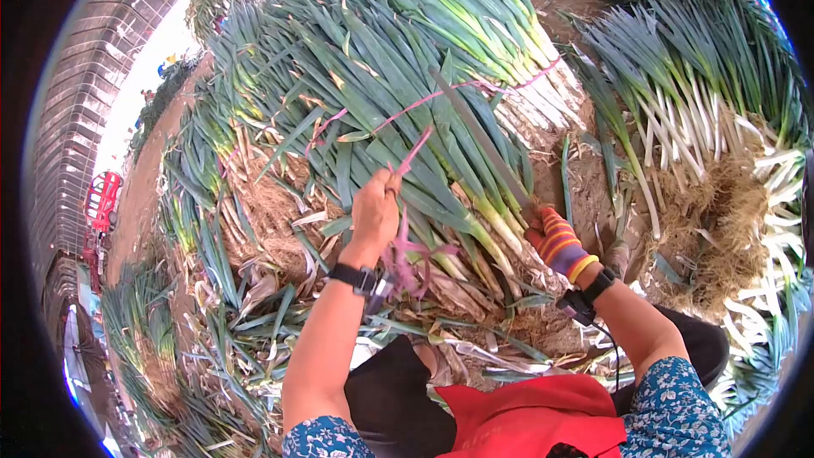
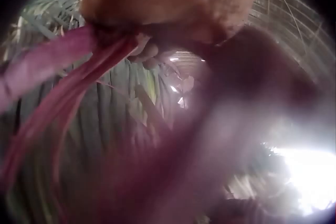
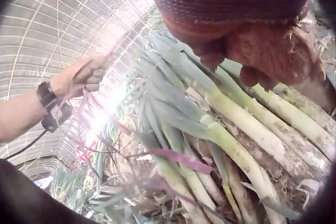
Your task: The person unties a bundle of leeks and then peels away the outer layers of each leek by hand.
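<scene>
My bare left hand (image 1: 374,214) grips pink plastic ribbon (image 2: 102,69); loose ends stick up above the fist and dangle in a tangle below it. Under both hands lies a large bundle of leeks (image 1: 365,59), green tops pointing away and white stems toward me. A pink tie (image 1: 415,105) crosses its leaves. My right hand (image 1: 558,242), in a striped glove with bare fingertips, is at the stems on the bundle's right side. Its fingers curl round the near end of a long narrow knife (image 1: 485,144), whose grey blade reaches up-left over the leaves; the handle is hidden.
Another tied leek bundle (image 1: 500,42) lies beyond. Loose leeks with long roots (image 1: 704,119) are piled at the right. More bundles (image 1: 254,195) stand at the left. Dry leaves and trimmings (image 1: 475,356) litter the soil near my knees. A red machine (image 1: 103,201) stands far left.
</scene>
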Demonstrator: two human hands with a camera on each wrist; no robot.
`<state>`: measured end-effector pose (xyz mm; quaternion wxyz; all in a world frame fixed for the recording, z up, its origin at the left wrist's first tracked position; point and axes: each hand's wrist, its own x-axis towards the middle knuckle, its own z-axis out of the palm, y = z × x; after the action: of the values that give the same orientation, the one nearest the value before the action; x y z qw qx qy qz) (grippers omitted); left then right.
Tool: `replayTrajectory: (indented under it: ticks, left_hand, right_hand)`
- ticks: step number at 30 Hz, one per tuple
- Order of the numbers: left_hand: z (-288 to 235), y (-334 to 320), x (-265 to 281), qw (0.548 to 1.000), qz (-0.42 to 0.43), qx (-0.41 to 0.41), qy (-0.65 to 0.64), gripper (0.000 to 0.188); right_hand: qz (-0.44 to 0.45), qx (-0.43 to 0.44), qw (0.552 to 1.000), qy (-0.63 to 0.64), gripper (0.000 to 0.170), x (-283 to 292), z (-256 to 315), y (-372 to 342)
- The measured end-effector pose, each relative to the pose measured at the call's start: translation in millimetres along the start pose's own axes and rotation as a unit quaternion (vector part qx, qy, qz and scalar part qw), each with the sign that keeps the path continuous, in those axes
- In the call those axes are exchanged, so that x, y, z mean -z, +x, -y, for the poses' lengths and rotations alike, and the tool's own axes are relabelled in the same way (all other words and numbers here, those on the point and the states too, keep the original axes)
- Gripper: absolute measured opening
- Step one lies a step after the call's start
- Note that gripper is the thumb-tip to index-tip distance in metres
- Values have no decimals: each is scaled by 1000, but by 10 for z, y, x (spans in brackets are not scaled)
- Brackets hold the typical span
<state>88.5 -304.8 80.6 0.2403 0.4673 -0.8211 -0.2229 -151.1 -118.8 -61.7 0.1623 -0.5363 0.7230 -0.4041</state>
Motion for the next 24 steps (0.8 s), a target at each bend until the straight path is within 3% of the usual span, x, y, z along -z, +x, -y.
replayTrajectory:
  ticks: [3,4,5,8,9,11,13,15,17,19,21,22,24]
  left_hand:
    - [198,606,-217,998,2,41,54,23]
    - [262,778,-297,996,-30,28,83,23]
    - [316,936,-378,992,-62,13,112,26]
    - [413,1318,-633,983,-32,44,178,37]
    - [440,1386,-715,983,-30,44,173,37]
    - [482,1487,-851,972,1,99,215,34]
    - [546,1479,-886,966,20,69,248,25]
    - [759,1462,-953,960,10,8,281,17]
    - [770,1431,-933,971,0,32,238,16]
    - [831,1334,-774,981,5,53,188,14]
    - [965,1144,-513,982,3,42,185,14]
    - [955,963,-336,995,20,30,97,13]
    - [1085,541,-74,997,54,17,-43,13]
  right_hand:
    - [-22,16,999,18,39,-188,46,405]
    - [-61,56,997,6,38,-382,-173,516]
    - [-59,52,997,6,38,-422,-204,633]
    - [-20,34,999,-5,39,-493,-185,890]
    - [-47,60,994,-73,38,-542,-220,850]
    - [14,45,998,-41,40,-501,-318,596]
    - [135,-135,977,-94,43,-447,-470,87]
    - [15,18,996,-82,34,-561,-740,-514]
    - [35,-35,993,-108,30,-483,-818,-893]
    - [64,-68,989,-118,27,-512,-679,-787]
    - [63,-167,980,-89,33,-438,-312,-373]
    - [-20,-46,993,103,32,-511,-217,-176]
    - [9,-10,999,32,33,-508,79,58]
